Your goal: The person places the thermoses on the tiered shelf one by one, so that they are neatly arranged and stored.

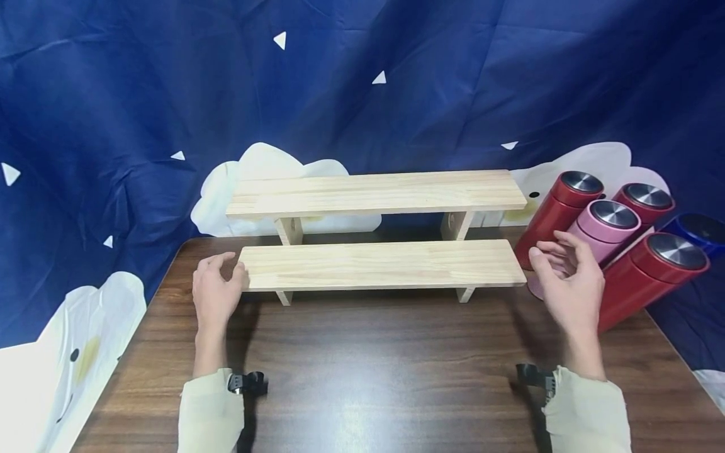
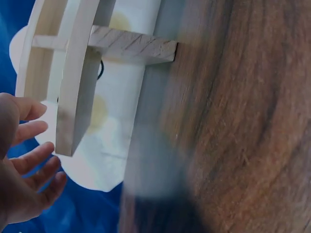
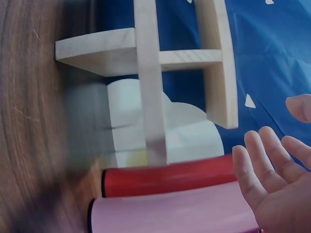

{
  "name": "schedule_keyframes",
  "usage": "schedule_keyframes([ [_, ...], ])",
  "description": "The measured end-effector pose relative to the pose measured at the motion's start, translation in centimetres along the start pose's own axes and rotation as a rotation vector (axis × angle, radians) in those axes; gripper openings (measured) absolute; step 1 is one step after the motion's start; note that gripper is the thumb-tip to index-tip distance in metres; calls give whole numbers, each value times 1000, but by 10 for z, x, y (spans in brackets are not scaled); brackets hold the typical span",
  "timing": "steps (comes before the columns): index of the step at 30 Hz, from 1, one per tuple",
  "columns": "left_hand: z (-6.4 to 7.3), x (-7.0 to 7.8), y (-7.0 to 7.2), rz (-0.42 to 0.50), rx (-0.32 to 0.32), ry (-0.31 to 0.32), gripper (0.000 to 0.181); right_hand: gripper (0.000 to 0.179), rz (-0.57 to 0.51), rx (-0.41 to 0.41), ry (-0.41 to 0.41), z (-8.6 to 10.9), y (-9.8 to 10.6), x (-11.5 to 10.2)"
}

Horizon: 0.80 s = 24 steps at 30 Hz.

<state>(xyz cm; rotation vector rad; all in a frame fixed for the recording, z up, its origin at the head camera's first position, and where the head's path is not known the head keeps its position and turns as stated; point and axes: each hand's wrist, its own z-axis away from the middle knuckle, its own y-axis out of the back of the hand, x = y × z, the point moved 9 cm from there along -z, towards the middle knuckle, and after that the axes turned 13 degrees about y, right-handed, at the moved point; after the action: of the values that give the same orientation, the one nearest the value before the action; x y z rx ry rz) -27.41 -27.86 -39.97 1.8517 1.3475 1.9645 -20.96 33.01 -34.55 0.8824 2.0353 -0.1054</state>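
Observation:
A two-tier pale wooden shelf stands at the far side of the table, its lower board (image 1: 379,267) in front of its upper board (image 1: 376,194). My left hand (image 1: 218,289) is beside the left end of the lower board, fingers loosely bent and holding nothing. In the left wrist view the fingertips are close to the board's end (image 2: 65,136); contact is uncertain. Off the right end, my right hand (image 1: 573,286) hovers in front of a pink flask (image 1: 603,229), thumb and fingers spread apart. Nothing is in its grasp in the right wrist view.
Several flasks with steel-topped lids crowd the right side: a red flask (image 1: 549,220) near the shelf end, another red flask (image 1: 646,277) in front, and a blue one (image 1: 702,229) at the far right. A blue cloth (image 1: 362,94) hangs behind the brown table (image 1: 362,371).

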Motion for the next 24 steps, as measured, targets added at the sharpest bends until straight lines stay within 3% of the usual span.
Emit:
schedule_keyframes([
  [7, -6, -24, -1, 80, -45, 108, 39, 44, -16, 79, -7, -2, 24, -10],
  [11, -9, -30, -3, 97, -55, 141, 39, 44, -77, 162, -8, -5, 42, -17],
  [15, -10, -36, -6, 113, -81, 175, 40, 45, -66, 240, 21, -8, 62, -26],
  [19, -11, -44, -11, 176, -120, 244, 39, 41, -179, 310, 55, -11, 78, -32],
  [22, -10, -50, -14, 264, -166, 306, 38, 41, -406, 372, 46, -10, 87, -30],
  [24, -10, -53, -17, 325, -194, 332, 37, 42, -488, 400, 42, -9, 93, -29],
])
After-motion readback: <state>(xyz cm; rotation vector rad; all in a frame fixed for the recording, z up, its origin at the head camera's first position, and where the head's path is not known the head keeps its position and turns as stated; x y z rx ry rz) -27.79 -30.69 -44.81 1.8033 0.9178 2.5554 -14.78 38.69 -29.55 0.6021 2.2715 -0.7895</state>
